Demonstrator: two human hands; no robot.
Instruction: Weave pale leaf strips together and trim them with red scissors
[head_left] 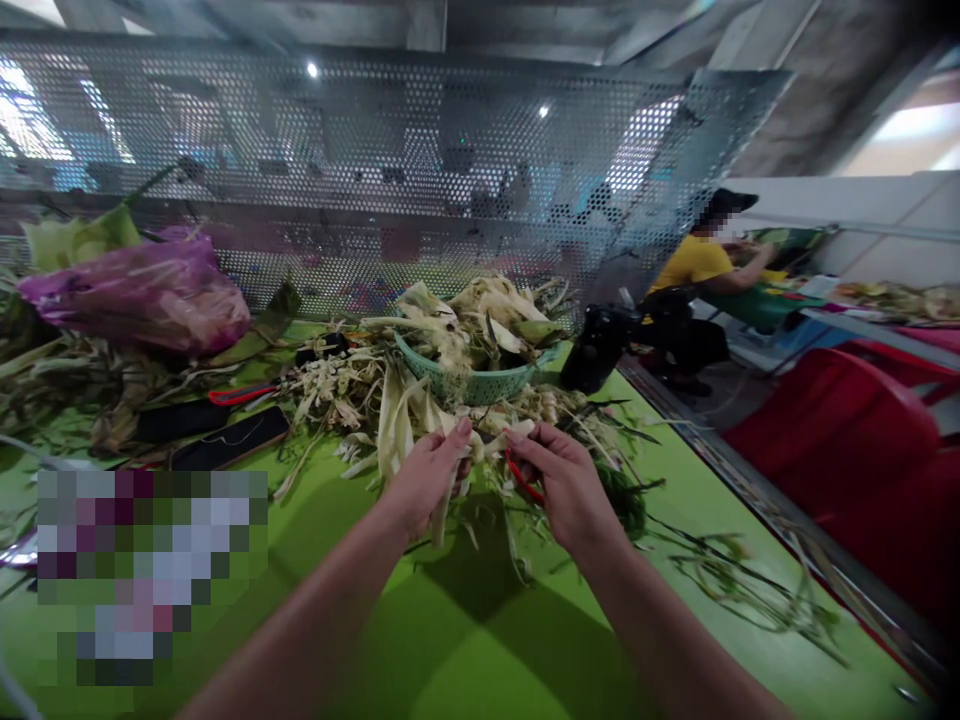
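My left hand (433,478) pinches pale strips of dried husk (487,447) low over the table, with some ends hanging down. The fingers of my right hand (561,478) are closed on the other end of the husk. A curved red handle (523,480) shows against the right fingers; the rest of that tool is hidden. Just beyond both hands stands a green plastic basket (484,385), heaped with dried husks (499,312). Loose husk pieces (401,410) lean against its front. A dark green bundle (621,495) lies behind my right wrist.
On the left of the green table (315,640) lie a pink plastic bag (150,295), a red-handled tool (241,394) and dark flat objects (229,440). A black container (592,348) stands right of the basket. Behind rises a perforated metal panel (337,150). A person in yellow (694,262) sits beyond red chairs (840,420).
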